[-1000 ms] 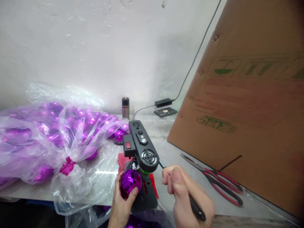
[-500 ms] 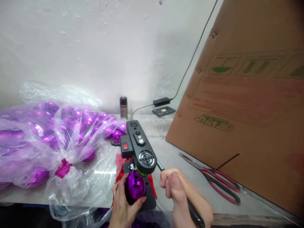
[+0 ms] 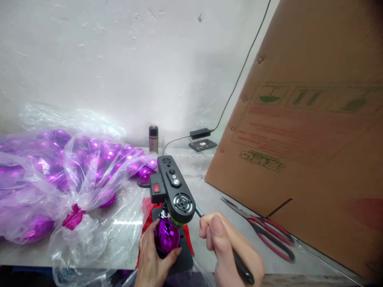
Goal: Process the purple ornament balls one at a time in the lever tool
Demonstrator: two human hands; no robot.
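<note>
A shiny purple ball ornament (image 3: pixel 168 236) sits under the head of a black bench machine (image 3: pixel 176 189). My left hand (image 3: pixel 154 255) curves around its left side, with the thumb across the front near the bottom. At the right, my right hand (image 3: pixel 230 245) is wrapped around the lever (image 3: pixel 243 269) that comes out of the machine's side; its metal rod shows above my fist and its black grip below. The ball's top lies close beneath the machine's green-edged head, and I cannot tell whether they touch. Red material (image 3: pixel 146 215) lies beneath the machine's base.
A clear plastic bag (image 3: pixel 74 159) of purple balls fills the left. Scissors (image 3: pixel 260 227) with red and black handles lie at right, beside a large cardboard box (image 3: pixel 299 139). Behind stand a small bottle (image 3: pixel 153 139), a phone (image 3: pixel 202 144) and a power adapter (image 3: pixel 200 133).
The whole view has shifted slightly, with the things on the table a little further left and lower. Both hands keep their holds on the ball and the lever.
</note>
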